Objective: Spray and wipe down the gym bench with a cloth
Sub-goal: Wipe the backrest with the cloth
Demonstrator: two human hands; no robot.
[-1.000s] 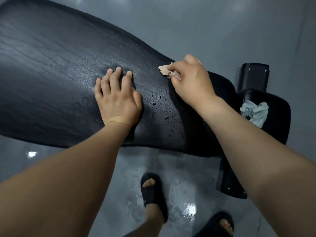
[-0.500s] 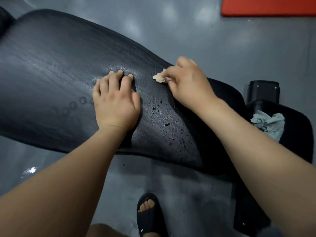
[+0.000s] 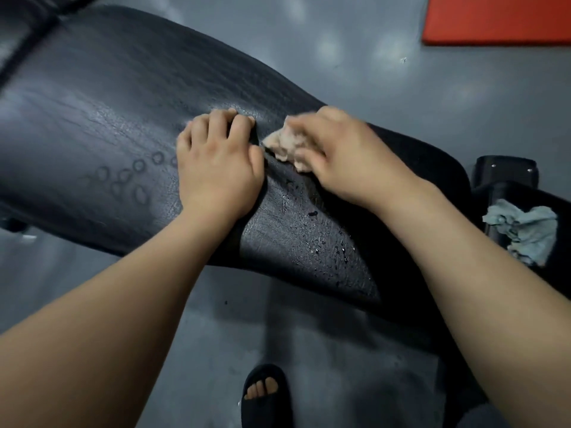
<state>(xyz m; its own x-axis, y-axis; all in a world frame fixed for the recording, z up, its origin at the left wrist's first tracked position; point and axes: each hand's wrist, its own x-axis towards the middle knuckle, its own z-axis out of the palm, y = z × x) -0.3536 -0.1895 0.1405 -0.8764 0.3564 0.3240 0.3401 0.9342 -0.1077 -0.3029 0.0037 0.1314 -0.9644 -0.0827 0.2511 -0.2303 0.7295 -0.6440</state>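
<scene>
No readable text anywhere. Bench (image 3: 108, 125) pad plain black, no brand mark or label visible. Red mat (image 3: 500, 17) blank. Both cloths unmarked. Sandal (image 3: 265, 396) shows no logo. No numbers, no signs in view.

A person is working bare-armed, with no sleeves showing on either forearm and nothing visibly worn at the wrists or on the fingers of the left hand (image 3: 216, 177) or right hand (image 3: 346, 162), though motion blur is softening the right. One foot is wearing a black open-toed slide sandal (image 3: 265, 396).
</scene>
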